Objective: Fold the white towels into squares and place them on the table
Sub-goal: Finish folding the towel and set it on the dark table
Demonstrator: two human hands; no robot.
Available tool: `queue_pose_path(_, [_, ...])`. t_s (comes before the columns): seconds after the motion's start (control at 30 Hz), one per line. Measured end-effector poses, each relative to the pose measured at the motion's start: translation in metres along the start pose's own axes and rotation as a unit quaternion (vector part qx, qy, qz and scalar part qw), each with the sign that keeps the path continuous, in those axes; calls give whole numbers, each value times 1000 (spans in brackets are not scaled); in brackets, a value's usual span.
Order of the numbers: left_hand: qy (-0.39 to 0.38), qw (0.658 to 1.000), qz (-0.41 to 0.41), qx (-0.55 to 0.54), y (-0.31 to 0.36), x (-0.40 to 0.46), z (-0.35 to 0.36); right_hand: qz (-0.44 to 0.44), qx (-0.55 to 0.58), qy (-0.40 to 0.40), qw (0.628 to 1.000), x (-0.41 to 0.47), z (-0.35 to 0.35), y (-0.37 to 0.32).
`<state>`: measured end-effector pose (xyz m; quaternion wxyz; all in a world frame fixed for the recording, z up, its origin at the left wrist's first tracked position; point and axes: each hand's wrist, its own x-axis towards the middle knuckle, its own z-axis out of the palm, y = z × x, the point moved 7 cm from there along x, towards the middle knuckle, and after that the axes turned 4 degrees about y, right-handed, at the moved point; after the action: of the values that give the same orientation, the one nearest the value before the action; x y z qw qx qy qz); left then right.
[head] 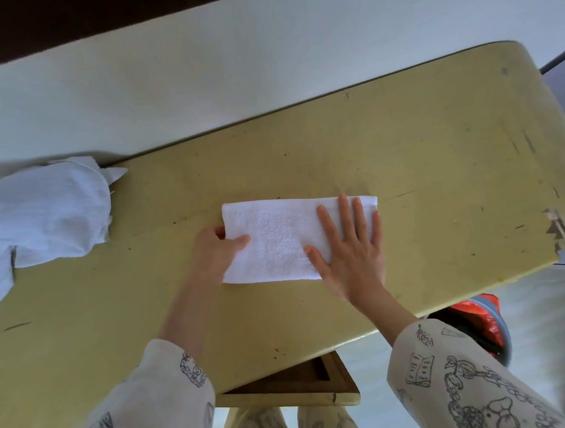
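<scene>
Count first: two hands, two bunches of white cloth, one table. The folded white towel is a long rectangle lying flat in the middle of the yellow table, so not a square yet.

The right hand lies flat on the towel's right end, fingers straight and spread, palm down, nothing grasped. The towel's right edge sits just past its fingertips, and its lower right corner is hidden under the palm.

The left hand pinches the towel's left edge: the thumb lies on top of the cloth and the other fingers are tucked under or behind the edge, so I can't see them properly.

Well off to the left of the left hand's fingers there's a crumpled white cloth pile at the table's far left, partly hanging over the edge; can't tell how many pieces are in it.

Other stuff: both patterned sleeves come in from the bottom, and there's something red and grey below the table's near edge, near the right forearm, mostly hidden. The tabletop's right corner is chipped. A white wall runs behind the table.
</scene>
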<state>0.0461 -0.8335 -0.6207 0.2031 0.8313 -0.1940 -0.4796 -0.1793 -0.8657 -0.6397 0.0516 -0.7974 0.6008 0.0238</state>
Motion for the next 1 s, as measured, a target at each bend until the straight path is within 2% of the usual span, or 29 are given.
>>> queue_pose_path(0.1, [4,999,52,-6,6,-4,1,0,2,2,1000,1,0,0])
queue_pose_path(0.33, [121,984,108,-71,9,-22,-10,-6,24,-28,999,1,-1,-1])
queue_pose_path(0.43, [158,973,143,-85,26,-34,-10,-1,145,-20,989,2,-20,3])
queue_pose_path(0.5, [177,963,193,-68,44,-47,-3,32,304,2,952,-2,-38,13])
queue_pose_path(0.6, [161,951,261,-30,70,-68,26,137,439,73,885,-12,-61,46])
queue_pose_path(0.7, [121,946,302,17,84,-80,67,273,559,1,783,-17,-50,68])
queue_pose_path(0.73, [112,944,309,31,87,-81,80,289,570,-16,769,-17,-45,72])
queue_pose_path(0.87, [74,944,306,96,87,-77,122,299,583,-75,752,-15,-30,74])
queue_pose_path(1.0, [35,944,300,133,80,-76,147,317,585,-100,740,-13,-23,77])
